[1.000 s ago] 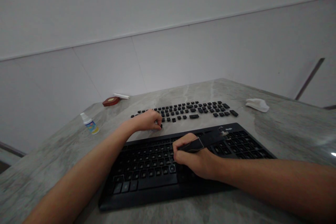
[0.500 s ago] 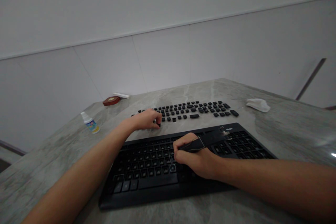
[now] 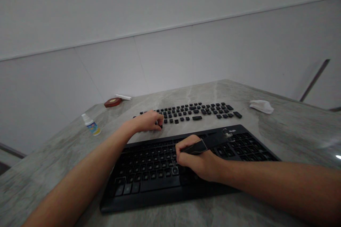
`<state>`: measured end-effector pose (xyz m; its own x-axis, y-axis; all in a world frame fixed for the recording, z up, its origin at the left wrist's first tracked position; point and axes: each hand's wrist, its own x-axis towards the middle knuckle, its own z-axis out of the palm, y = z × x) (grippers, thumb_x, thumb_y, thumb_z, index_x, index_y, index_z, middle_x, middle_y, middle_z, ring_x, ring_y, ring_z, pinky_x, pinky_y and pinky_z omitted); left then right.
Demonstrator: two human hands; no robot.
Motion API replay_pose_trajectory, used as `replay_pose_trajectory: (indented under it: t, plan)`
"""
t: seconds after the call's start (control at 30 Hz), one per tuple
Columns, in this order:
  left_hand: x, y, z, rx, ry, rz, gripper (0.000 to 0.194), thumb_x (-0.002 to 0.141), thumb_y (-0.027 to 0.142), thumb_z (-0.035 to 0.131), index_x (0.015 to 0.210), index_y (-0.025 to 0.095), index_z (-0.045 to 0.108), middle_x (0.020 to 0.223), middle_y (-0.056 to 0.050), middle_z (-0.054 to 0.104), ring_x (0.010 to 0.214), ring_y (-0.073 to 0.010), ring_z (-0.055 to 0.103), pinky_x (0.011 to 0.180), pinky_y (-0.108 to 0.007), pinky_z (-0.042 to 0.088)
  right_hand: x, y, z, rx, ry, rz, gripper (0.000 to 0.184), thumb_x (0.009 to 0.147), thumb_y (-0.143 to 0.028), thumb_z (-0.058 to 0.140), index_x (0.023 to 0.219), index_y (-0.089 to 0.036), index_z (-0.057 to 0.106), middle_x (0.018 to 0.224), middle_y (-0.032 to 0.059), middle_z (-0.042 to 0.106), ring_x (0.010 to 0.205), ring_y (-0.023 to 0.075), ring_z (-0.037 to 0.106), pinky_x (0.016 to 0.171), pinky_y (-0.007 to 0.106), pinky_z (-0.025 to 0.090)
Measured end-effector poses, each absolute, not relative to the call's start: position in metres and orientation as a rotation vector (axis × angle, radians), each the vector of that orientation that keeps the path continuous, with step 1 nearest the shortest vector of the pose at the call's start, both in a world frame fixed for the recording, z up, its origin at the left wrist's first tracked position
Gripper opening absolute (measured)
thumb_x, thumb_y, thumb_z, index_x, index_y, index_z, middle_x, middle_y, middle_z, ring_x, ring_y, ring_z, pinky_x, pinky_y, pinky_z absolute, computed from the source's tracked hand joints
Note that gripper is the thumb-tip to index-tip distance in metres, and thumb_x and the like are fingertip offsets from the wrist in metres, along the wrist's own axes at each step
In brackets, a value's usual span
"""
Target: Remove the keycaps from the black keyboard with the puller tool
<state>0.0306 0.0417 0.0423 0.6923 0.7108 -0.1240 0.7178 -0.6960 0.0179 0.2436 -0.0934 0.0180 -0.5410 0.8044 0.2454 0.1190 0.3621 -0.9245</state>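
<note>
A black keyboard (image 3: 157,195) lies before me, most of its key sockets bare; a few keys at the lower left and the space bar (image 3: 160,183) are still on it. My right hand (image 3: 199,159) rests over its middle, closed around the dark handle of a keycap puller (image 3: 217,140). Thin wire at the tool's lower end reaches the sockets by my fingertips. Beyond the keyboard, my left hand (image 3: 150,120) pinches a small black keycap (image 3: 160,126) at the table surface. Rows of loose keycaps (image 3: 197,117) are laid out beside it, some hidden behind the hand.
On the left of the marbled table (image 3: 301,142) stands a small white-capped bottle (image 3: 92,125). Farther back are a reddish-brown box (image 3: 113,102) and a white flat piece (image 3: 123,97). A crumpled white tissue (image 3: 261,106) lies at the right. The wall (image 3: 170,60) rises behind the table.
</note>
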Motion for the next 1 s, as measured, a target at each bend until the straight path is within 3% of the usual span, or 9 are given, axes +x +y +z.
replay_pose_trajectory:
  t: [0.37,0.53,0.63,0.73,1.0]
  plan:
    - [0.028,0.038,0.049,2.902,1.131,-0.076,0.012,0.080,0.026,0.076,0.085,0.018,0.069,0.086,-0.003,0.070,0.082,-0.0183,0.061,0.077,-0.028,0.044,0.241,-0.094,0.016,-0.766,-1.904,1.188,0.017,0.063,-0.024,0.048,0.048,-0.018,0.043,0.046,-0.0035,0.034,0.049,0.0099,0.034,0.050,0.024,0.029]
    - [0.040,0.029,0.048,2.998,0.998,0.069,0.024,0.089,0.036,0.068,0.104,0.017,0.071,0.116,-0.007,0.067,0.108,-0.0218,0.056,0.099,-0.033,0.040,0.241,-0.094,0.018,-0.752,-1.915,1.185,0.017,0.063,-0.025,0.048,0.048,-0.018,0.043,0.046,-0.0033,0.036,0.048,0.0102,0.036,0.050,0.023,0.029]
    - [0.047,0.024,0.041,3.093,0.888,0.103,0.040,0.091,0.039,0.067,0.123,0.016,0.065,0.133,-0.009,0.061,0.115,-0.0251,0.050,0.102,-0.036,0.039,0.242,-0.093,0.016,-0.751,-1.923,1.156,0.017,0.063,-0.025,0.047,0.048,-0.019,0.043,0.047,-0.0032,0.037,0.048,0.0103,0.036,0.050,0.024,0.029]
    - [0.050,0.023,0.033,3.157,0.835,0.091,0.050,0.092,0.042,0.065,0.134,0.015,0.059,0.138,-0.009,0.059,0.114,-0.0262,0.049,0.101,-0.038,0.040,0.242,-0.093,0.015,-0.731,-1.942,1.116,0.018,0.065,-0.024,0.047,0.049,-0.019,0.042,0.047,-0.0031,0.038,0.051,0.0110,0.038,0.054,0.024,0.031]
    - [0.053,0.024,0.023,3.207,0.815,0.040,0.048,0.097,0.043,0.057,0.136,0.015,0.057,0.141,-0.010,0.057,0.113,-0.0276,0.049,0.100,-0.040,0.038,0.242,-0.092,0.013,-0.698,-1.970,1.098,0.018,0.067,-0.021,0.047,0.050,-0.019,0.041,0.048,-0.0040,0.036,0.051,0.0102,0.036,0.054,0.025,0.030]
